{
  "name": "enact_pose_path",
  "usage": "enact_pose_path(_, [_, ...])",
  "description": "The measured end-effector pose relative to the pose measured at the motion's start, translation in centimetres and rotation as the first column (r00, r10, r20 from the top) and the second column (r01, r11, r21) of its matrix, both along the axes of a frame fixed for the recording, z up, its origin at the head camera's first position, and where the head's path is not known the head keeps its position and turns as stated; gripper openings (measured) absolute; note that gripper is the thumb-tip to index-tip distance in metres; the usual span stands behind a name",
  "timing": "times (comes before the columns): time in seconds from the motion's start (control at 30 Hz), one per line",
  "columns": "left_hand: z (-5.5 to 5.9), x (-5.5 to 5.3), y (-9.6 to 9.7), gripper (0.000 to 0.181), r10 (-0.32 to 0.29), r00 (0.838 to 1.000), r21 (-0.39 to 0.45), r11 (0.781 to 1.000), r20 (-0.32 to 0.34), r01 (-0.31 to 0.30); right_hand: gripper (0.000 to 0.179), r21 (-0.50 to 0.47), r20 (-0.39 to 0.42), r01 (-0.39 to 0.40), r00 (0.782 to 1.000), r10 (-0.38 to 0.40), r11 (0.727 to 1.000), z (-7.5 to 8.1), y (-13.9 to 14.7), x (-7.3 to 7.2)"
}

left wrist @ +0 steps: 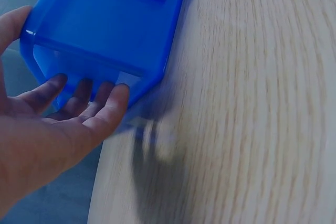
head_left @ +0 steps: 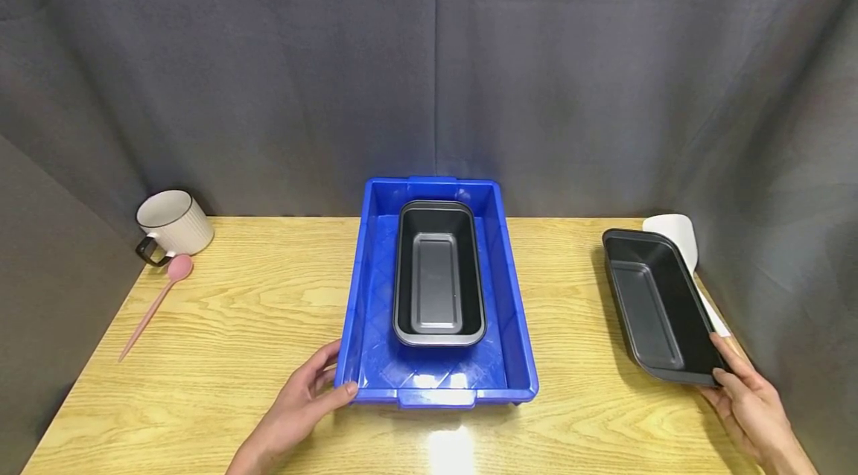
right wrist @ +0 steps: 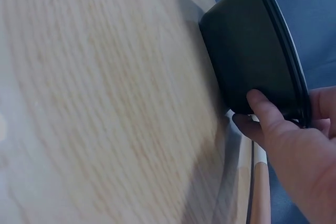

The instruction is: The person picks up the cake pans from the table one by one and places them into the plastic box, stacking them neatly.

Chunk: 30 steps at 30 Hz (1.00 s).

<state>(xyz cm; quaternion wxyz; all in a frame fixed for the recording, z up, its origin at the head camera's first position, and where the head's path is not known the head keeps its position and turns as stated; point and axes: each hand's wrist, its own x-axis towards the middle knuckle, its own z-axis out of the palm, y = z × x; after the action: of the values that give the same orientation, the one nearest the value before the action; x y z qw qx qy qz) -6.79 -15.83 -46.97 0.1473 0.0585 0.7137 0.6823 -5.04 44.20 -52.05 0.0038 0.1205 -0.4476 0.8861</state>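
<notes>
A blue plastic tray stands mid-table with a dark loaf pan inside it. My left hand grips the tray's near left corner, thumb on the rim and fingers against the outer wall; in the left wrist view those fingers curl along the outside of the wall. On the right, my right hand holds a second dark loaf pan by its near right corner. The right wrist view shows this pan's outer side tilted, with fingertips on the wall and the thumb at the rim.
A white spatula lies partly behind the right-hand pan, against the grey curtain. To the far left, a cream mug with a dark handle lies tipped, and a pink spoon rests close in front of it on the wooden table.
</notes>
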Motion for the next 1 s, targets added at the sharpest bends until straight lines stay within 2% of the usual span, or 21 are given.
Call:
enact_pose_path(0.2, [-0.2, 0.0, -0.1, 0.062, -0.005, 1.0, -0.003, 1.0, -0.013, 0.005, 0.059, -0.053, 0.014, -0.038, 0.999, 0.039, 0.998, 0.5, 0.2, 0.0])
enact_pose_path(0.43, [-0.2, 0.0, -0.1, 0.062, -0.005, 1.0, -0.003, 1.0, -0.014, 0.005, 0.06, -0.068, 0.034, -0.081, 0.996, 0.083, 0.994, 1.7, -0.3, -0.1])
enact_pose_path(0.5, [-0.2, 0.0, -0.1, 0.062, -0.005, 1.0, -0.002, 1.0, -0.011, 0.005, 0.059, -0.049, 0.038, -0.069, 0.997, 0.071, 0.996, 2.0, -0.6, -0.1])
enact_pose_path(0.6, [-0.1, 0.0, -0.1, 0.062, -0.005, 1.0, 0.002, 1.0, -0.009, 0.005, 0.057, 0.032, 0.064, -0.024, 0.998, 0.022, 0.999, 2.6, -1.0, -0.2])
enact_pose_path(0.8, [-0.1, 0.1, 0.0, 0.062, -0.002, 1.0, 0.005, 1.0, -0.008, 0.002, 0.056, 0.066, 0.091, -0.049, 0.995, 0.043, 0.997, 3.9, -2.0, -0.9])
enact_pose_path(0.9, [-0.1, 0.1, 0.0, 0.062, 0.001, 1.0, 0.007, 1.0, -0.004, 0.0, 0.055, 0.124, 0.074, -0.037, 0.997, 0.028, 0.992, 4.5, -2.6, -1.4])
enact_pose_path(1.0, [0.0, 0.1, 0.0, 0.062, 0.002, 1.0, 0.009, 1.0, 0.002, -0.002, 0.054, 0.136, 0.054, -0.037, 0.998, 0.03, 0.99, 5.2, -3.3, -2.0])
